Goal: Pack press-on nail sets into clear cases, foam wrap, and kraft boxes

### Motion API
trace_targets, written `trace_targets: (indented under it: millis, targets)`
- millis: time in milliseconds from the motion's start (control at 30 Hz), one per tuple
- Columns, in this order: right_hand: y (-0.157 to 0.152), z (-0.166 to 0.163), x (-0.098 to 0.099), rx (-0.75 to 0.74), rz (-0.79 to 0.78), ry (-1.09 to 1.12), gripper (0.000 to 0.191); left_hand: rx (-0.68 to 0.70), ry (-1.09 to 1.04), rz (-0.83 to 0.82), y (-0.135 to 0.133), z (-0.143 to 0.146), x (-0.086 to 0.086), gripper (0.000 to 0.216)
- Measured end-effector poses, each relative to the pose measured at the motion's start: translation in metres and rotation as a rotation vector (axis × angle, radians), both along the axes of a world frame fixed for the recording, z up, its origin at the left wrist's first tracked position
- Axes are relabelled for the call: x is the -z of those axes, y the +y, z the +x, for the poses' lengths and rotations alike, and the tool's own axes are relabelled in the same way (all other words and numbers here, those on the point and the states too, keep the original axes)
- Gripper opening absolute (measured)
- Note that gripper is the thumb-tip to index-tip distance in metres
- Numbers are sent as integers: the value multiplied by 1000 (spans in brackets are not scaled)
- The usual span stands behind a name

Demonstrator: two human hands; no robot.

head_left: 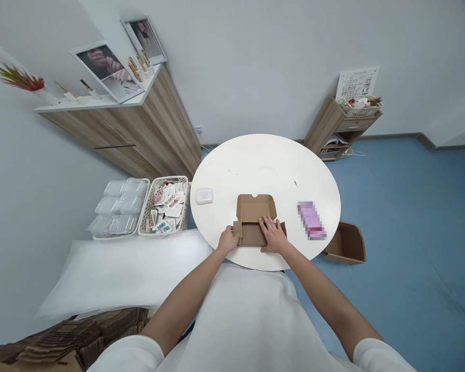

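A brown cardboard box point(254, 209) lies on the white round table point(263, 160) in front of me, its lid panel raised or laid back on the far side. At its left end, my left hand point(228, 240) grips the side flap with thumb and fingers. Across the right part of the box, my right hand point(273, 235) lies with fingers stretched out and pressed on the cardboard. A small clear plastic case point(204, 196) sits at the left of the table. A blurred-out purple item point(311, 220) lies to the right of the box.
Left of the table, a white basket point(142, 225) holds several printed packets; another beside it carries clear plastic cases point(116, 204). White sheeting point(139, 268) and folded cardboard point(62, 341) lie nearer me. An open cardboard box point(346, 243) stands on the floor at right.
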State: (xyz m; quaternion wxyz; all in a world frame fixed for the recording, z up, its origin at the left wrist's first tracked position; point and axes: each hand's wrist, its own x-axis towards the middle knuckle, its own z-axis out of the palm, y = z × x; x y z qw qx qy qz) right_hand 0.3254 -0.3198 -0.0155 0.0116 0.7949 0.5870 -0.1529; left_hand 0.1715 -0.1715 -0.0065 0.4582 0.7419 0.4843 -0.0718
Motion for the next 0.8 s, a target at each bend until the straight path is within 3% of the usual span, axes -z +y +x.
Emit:
trace_targets:
  millis: [433, 800]
  targets:
    - [-1, 6, -10, -48, -30, 45, 122, -6, -85, -175, 1, -14, 1, 27]
    - [1, 0, -10, -82, -36, 87, 124, 83, 38, 20, -3, -1, -3, 30]
